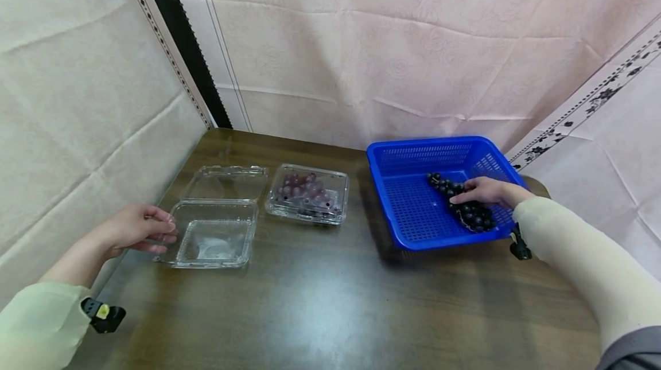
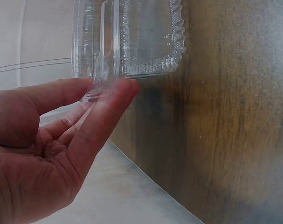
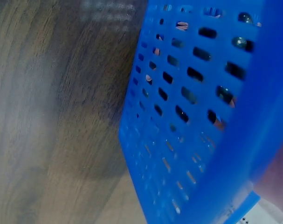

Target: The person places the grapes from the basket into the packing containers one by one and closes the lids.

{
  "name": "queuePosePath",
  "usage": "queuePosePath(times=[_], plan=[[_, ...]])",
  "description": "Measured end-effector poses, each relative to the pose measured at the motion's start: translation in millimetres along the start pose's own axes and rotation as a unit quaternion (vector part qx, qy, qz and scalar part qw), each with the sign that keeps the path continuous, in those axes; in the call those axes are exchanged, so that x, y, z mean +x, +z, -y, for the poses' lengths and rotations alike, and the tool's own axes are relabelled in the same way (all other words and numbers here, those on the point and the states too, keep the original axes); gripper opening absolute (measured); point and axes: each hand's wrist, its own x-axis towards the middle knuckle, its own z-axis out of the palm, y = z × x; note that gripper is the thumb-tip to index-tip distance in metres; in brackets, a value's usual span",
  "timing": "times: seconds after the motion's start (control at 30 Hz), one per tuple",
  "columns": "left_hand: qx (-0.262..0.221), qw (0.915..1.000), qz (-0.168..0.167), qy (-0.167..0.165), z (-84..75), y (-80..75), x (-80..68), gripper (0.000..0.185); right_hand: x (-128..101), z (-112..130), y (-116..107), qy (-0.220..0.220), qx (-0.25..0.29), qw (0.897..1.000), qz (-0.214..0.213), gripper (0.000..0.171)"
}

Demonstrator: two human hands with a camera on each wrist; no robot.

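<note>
1. Two hands work over the brown surface [image 1: 330, 301].
2. Left hand [image 1: 135, 229] touches the open clear box [image 1: 214, 241] at its left edge with relaxed fingers, grip released.
3. Right hand [image 1: 488, 191] rests on the dark grapes [image 1: 472, 212] inside the blue basket [image 1: 408, 232]; I cannot tell its grip.
4. Farther back, a closed box of grapes [image 1: 308, 193] sits between them.

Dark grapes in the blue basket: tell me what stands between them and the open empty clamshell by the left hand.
The dark grapes lie inside the blue basket, so its near-left wall is one barrier. The closed clamshell of grapes sits slightly behind the direct path to the open clamshell.
</note>
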Motion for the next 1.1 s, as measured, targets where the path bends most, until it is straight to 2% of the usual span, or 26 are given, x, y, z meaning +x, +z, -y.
queuePosePath(times=[0.17,0.37,0.8,1.1], plan=[[0.0,1.0,-0.001,-0.003,-0.3,0.9,0.6,0.033,3.8,5.8,3.2,0.008,-0.03,0.999,0.006,0.108],[0.006,1.0,0.001,-0.003,-1.1,1.1,1.3,0.032,5.4,5.7,3.4,0.006,-0.04,0.999,-0.003,0.106],[0.011,0.9999,0.0,-0.002,-0.7,0.5,-0.7,0.032,4.6,6.9,2.6,-0.006,0.001,1.0,0.001,0.104],[0.016,0.9999,-0.004,-0.004,-2.4,2.3,-1.6,0.033,6.6,5.4,4.9,-0.023,0.071,0.997,0.018,0.098]])
